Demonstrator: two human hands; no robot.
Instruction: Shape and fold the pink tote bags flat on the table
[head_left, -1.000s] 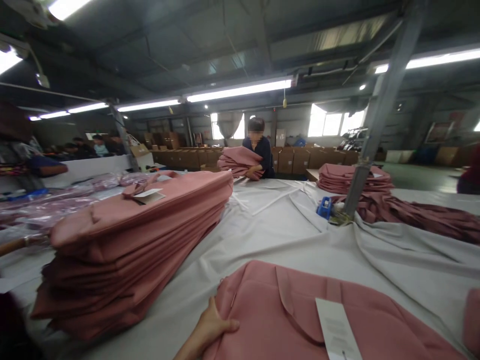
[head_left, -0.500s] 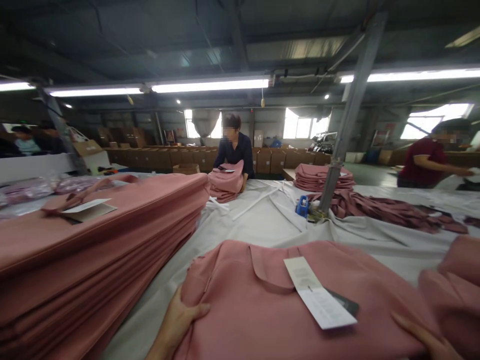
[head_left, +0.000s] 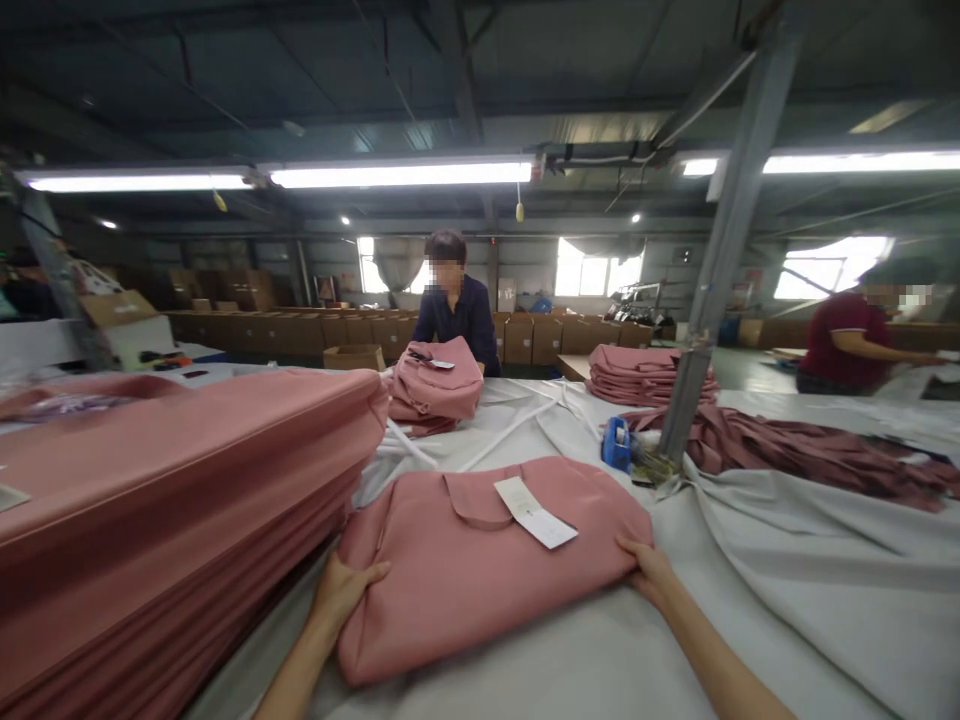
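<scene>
A pink bag [head_left: 480, 580] lies between my hands over the cloth-covered table, its short handle loop and a white paper tag [head_left: 536, 515] on the upper face. My left hand [head_left: 341, 590] grips the bag's left end, thumb on top and fingers hidden beneath it. At the opposite end my right hand [head_left: 646, 568] holds the right edge the same way, thumb above. Just left of my left hand rises a tall stack of pink bags [head_left: 187, 470].
Across the grey-white covered table [head_left: 795, 600] a person [head_left: 457, 305] in dark clothing leans behind more pink bags [head_left: 442, 385]. A metal post [head_left: 720, 270], blue tape dispenser [head_left: 616, 445] and heap of pink straps [head_left: 795, 455] stand right. Another person [head_left: 847, 340] works far right.
The bag in my hands has moved forward and away from me, turning slightly. The pink item at the right edge has left view. The bags opposite have shifted a little left.
</scene>
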